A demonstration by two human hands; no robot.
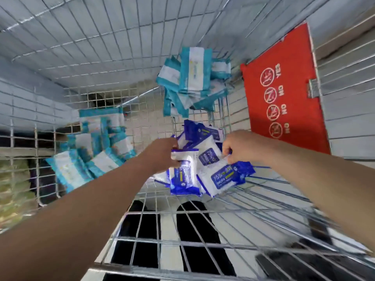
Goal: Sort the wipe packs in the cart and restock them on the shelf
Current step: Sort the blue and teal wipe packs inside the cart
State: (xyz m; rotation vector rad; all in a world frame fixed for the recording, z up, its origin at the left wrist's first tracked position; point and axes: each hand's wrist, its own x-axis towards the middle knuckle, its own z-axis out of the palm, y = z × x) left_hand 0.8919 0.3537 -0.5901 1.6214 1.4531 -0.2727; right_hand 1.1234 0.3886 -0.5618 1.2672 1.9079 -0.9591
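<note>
I look down into a wire cart [101, 57]. Dark blue and white wipe packs [205, 145] lie heaped in the middle of its floor. My left hand [162, 155] grips one blue pack [185, 169] at its top edge. My right hand [237, 149] pinches the corner of another blue pack [221, 179] marked 75%. Teal and white wipe packs sit in two piles: one [192, 78] at the far side of the cart, another [97, 147] at the left.
A red flap [284, 88] with round warning signs hangs on the cart's right wall. The wire grid of the near wall [182, 240] lies under my forearms. Dark trouser legs [198, 230] show through the mesh below.
</note>
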